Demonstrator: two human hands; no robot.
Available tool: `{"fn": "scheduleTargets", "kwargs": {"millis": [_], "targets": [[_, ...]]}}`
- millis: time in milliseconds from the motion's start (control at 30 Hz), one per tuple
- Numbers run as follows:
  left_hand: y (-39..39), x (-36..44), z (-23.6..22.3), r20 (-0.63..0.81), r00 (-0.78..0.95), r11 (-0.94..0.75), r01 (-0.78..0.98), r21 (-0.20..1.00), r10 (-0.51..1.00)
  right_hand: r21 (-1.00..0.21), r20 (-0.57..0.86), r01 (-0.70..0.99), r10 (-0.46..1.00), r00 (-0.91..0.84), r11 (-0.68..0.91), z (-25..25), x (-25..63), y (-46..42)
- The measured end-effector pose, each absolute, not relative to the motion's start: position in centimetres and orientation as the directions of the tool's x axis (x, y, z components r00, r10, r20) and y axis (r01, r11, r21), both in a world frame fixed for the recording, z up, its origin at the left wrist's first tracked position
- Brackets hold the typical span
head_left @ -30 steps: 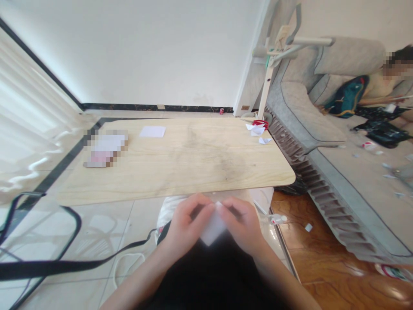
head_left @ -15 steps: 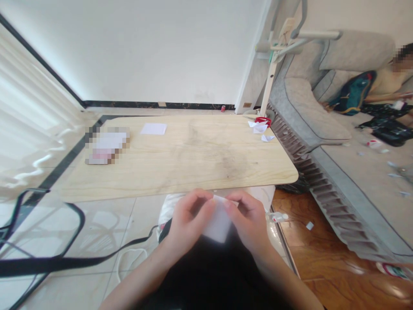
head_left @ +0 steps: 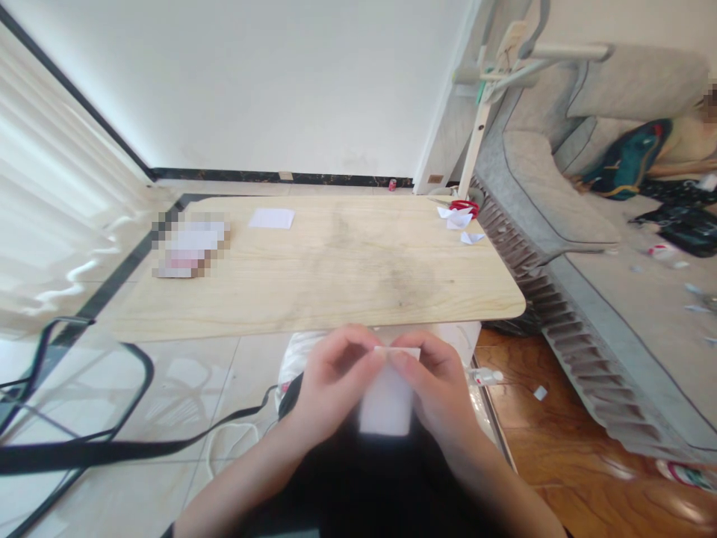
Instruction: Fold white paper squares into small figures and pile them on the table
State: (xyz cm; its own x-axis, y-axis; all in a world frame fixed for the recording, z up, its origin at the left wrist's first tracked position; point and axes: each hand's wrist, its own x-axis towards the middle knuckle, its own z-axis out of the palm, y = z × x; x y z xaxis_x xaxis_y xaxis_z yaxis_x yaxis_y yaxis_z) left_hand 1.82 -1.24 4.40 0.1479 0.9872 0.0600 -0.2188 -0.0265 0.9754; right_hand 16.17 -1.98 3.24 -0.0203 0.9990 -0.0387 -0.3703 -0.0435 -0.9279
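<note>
Between both hands, over my dark-clothed lap, hangs a small white sheet of paper (head_left: 388, 407). My left hand (head_left: 334, 381) pinches its top edge between thumb and fingers. My right hand (head_left: 435, 377) pinches the same edge just beside it, the two thumbs nearly touching. The paper's lower part hangs free and looks straight-sided. Any fold behind the fingers is hidden. Both hands are just in front of the near edge of the wooden table (head_left: 314, 299).
On the table lie white paper sheets (head_left: 272, 218), folded white paper pieces (head_left: 455, 217), red-handled scissors (head_left: 464, 208) and a blurred stack (head_left: 193, 246). A grey sofa (head_left: 594, 172) with a seated person is at right. A plastic bottle (head_left: 486, 376) lies beyond my right hand.
The paper has turned from a tilted position to hang nearly straight, its top edge now level. Both hands stay pinched on it. The whole view has shifted slightly.
</note>
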Motion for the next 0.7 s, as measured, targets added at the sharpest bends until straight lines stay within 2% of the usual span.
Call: {"fn": "scheduleTargets", "kwargs": {"millis": [67,167,433,700], "targets": [[-1.33,1.82,4.64,-0.026,0.212,0.097,-0.329,0.939,0.977,-0.871,-0.099,-0.473,0.991,-0.090,-0.129,3.25,16.23,-1.83],[-1.43,1.86,5.02,-0.092,0.258,0.199,-0.425,0.883,0.962,-0.823,-0.148,-0.531,0.978,-0.146,-0.204,3.36,16.30,-1.66],[-1.57,1.66,5.13,-0.084,0.328,0.254,-0.518,0.817,0.941,-0.767,-0.177,-0.568,0.949,-0.261,-0.299,4.12,16.00,-1.66],[-1.63,1.70,5.08,-0.107,0.356,0.282,-0.488,0.826,0.928,-0.729,-0.198,-0.596,0.937,-0.288,-0.337,3.96,15.99,-1.69]]}}
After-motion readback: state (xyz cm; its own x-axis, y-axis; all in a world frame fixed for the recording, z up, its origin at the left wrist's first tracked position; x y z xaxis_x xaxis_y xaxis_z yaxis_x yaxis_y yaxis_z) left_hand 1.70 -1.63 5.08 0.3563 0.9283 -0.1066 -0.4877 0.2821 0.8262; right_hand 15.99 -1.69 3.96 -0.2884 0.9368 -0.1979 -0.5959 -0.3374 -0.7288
